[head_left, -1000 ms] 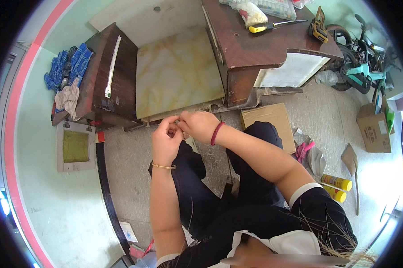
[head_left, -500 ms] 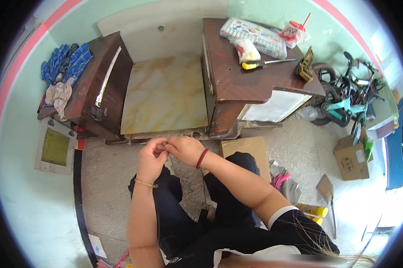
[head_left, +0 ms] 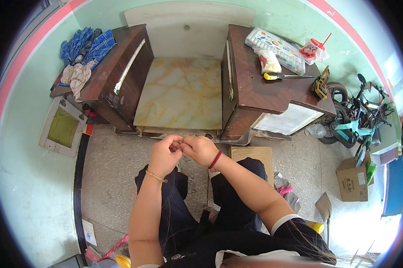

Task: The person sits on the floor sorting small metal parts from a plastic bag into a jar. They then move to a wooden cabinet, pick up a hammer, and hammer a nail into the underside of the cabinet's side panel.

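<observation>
My left hand (head_left: 164, 155) and my right hand (head_left: 201, 150) meet fingertip to fingertip above my knees, just in front of the cabinet's low base. Both are pinched closed. Whatever sits between the fingertips is too small to make out. Beyond them lies a marbled, yellow-white panel (head_left: 179, 96) set low between two dark brown cabinet sections. On top of the right section (head_left: 250, 96) rest a yellow-handled screwdriver (head_left: 277, 76), a white crumpled packet (head_left: 269, 62), a flat case of pens (head_left: 279, 51) and a yellow-and-black tool (head_left: 321, 83).
Blue checked cloth (head_left: 87, 47) and a beige rag (head_left: 77, 77) lie on the left cabinet section (head_left: 130, 62). Flattened cardboard (head_left: 255, 156) is beside my right knee. Farther right stand a teal bicycle (head_left: 353, 131), an open carton (head_left: 352, 183) and a dustpan (head_left: 324, 206).
The view has shifted, so the cabinet and the things on it appear farther right. My hands remain joined at the fingertips, with slightly altered finger positions.
</observation>
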A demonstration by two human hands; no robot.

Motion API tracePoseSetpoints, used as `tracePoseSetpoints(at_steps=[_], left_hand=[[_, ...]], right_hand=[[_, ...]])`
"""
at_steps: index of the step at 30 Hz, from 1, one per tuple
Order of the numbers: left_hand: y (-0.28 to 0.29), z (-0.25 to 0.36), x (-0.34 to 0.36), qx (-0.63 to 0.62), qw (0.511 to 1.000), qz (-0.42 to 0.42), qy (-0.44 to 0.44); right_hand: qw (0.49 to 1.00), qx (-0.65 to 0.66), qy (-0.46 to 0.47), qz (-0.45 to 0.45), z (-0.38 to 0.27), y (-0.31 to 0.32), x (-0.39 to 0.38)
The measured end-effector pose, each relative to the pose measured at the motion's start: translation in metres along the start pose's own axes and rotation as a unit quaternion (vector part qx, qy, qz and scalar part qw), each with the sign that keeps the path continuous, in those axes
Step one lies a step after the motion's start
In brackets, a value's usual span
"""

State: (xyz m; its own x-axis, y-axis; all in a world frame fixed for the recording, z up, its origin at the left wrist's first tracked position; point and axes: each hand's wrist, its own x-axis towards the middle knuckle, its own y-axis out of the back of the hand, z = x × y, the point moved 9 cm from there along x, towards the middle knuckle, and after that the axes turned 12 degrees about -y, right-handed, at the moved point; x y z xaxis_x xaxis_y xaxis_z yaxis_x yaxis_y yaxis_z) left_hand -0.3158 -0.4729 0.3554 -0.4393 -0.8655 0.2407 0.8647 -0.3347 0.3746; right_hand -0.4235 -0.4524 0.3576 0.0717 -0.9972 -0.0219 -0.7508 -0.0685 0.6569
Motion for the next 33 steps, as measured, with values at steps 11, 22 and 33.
tracePoseSetpoints(at_steps=[11, 22, 33], left_hand=[[0.0, 0.006, 0.0, 0.038, 0.999, 0.019, -0.034], [0.008, 0.004, 0.002, -0.058, 0.998, -0.013, -0.003], [-0.012, -0.249, 0.005, -0.391, 0.833, 0.062, 0.386]], right_hand=[[0.999, 0.009, 0.023, 0.039, 0.002, 0.001, 0.002], [0.982, 0.189, -0.013, 0.024, 0.009, 0.0, 0.009], [0.71, 0.698, -0.058, -0.074, 0.055, 0.057, -0.033]])
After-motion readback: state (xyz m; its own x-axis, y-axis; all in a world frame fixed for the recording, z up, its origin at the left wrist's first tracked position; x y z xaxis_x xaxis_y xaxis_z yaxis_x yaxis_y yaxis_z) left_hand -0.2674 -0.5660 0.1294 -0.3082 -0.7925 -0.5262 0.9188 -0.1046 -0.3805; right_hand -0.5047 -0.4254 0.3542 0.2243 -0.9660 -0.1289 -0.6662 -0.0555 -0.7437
